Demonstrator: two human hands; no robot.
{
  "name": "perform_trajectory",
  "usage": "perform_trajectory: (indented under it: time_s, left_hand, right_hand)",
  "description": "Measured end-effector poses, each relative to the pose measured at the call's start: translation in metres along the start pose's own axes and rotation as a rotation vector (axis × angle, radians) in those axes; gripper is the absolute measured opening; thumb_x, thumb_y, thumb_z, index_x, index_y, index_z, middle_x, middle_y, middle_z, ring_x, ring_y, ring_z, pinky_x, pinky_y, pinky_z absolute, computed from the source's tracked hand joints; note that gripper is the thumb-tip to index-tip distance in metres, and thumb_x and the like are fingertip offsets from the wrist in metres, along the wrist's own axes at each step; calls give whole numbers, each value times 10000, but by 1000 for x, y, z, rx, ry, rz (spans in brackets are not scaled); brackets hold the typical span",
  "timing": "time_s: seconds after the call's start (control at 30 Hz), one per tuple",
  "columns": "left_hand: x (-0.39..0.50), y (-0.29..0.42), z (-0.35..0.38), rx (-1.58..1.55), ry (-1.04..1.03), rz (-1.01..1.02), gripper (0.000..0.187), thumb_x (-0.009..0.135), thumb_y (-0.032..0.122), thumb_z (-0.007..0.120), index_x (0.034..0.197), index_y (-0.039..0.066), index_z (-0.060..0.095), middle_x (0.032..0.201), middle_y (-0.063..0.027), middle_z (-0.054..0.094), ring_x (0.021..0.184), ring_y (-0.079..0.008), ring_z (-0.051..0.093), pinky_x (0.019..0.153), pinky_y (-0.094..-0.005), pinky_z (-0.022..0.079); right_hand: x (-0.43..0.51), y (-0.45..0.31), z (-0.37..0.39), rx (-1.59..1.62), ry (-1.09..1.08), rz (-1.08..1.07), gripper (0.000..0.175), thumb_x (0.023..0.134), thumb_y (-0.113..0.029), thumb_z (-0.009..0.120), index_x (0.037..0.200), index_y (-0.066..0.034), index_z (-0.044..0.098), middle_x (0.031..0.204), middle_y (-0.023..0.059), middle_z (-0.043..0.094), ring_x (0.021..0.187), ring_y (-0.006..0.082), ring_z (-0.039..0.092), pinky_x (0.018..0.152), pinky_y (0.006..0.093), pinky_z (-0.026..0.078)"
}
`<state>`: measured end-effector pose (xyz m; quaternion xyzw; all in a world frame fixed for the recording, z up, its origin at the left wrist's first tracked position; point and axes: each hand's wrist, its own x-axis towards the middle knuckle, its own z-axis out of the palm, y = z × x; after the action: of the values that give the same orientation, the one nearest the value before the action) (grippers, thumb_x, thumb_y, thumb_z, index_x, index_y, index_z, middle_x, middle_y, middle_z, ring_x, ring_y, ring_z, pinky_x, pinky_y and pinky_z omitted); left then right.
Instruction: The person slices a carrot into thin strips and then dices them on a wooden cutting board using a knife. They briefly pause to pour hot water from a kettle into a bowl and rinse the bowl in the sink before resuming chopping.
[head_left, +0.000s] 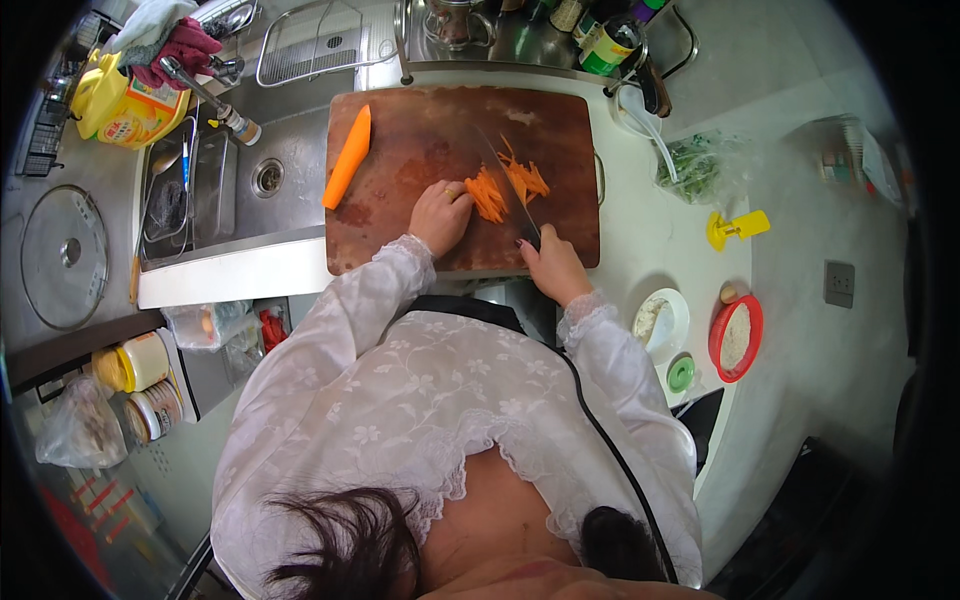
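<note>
On a brown wooden cutting board (420, 127) lies a pile of sliced carrot (486, 196). My left hand (441, 216) rests against its left side with the fingers curled down on the slices. The handle of a kitchen knife (517, 196) is in my right hand (555, 262). Its blade, seen nearly edge-on, points away from me and stands between that pile and a second heap of carrot shreds (529, 180) to the right. A peeled length of carrot (349, 159), cut slantwise at its far end, lies at the board's left side.
Left of the board is a steel sink (292, 150) with a faucet (217, 105). Behind the board stands a metal rack (517, 71) with bottles. To the right are a bag of greens (697, 169), a white bowl (679, 322) and a red basket (756, 337).
</note>
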<state>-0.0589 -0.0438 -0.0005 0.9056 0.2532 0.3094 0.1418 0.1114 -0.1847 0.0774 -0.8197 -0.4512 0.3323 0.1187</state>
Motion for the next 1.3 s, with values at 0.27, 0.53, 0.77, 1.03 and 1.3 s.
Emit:
perform_trajectory:
  time_s: [0.27,0.53,0.77,1.03,1.3]
  left_hand:
    - [13,21,-59,-113,-3,14,186,737,27,680,921,40,658,1010,-110,629,941,-314,610,822,-397,514]
    - [22,38,-69,-138,-49,242,258,697,1,663,955,12,653,1038,-101,625,1001,-301,597,895,-411,488]
    - [26,27,-62,-192,-135,182,213,727,1,680,939,23,667,1027,-107,633,977,-300,603,874,-397,506]
    - [59,-7,-48,-255,-499,161,136,762,20,682,895,43,669,966,-108,627,962,-316,580,846,-408,490]
    - [84,-15,-39,-178,-642,216,120,741,105,723,834,77,653,921,-78,611,953,-303,568,858,-418,462]
  right_hand:
    - [-14,-6,4,29,104,-97,284,880,-225,608,1020,-3,499,898,265,666,829,460,642,747,530,505]
    - [-21,-7,17,-124,298,-247,305,826,-181,688,1018,-49,491,894,184,636,768,388,664,640,473,541]
    - [-27,-9,21,-160,315,-249,297,822,-178,699,979,-54,480,859,171,619,733,376,666,610,463,543]
    - [-26,-9,22,-216,350,-303,287,801,-156,705,957,-52,488,829,169,605,699,368,657,589,445,542]
    - [-23,-5,27,-228,402,-310,276,787,-140,703,945,-52,495,819,165,599,694,361,657,571,436,542]
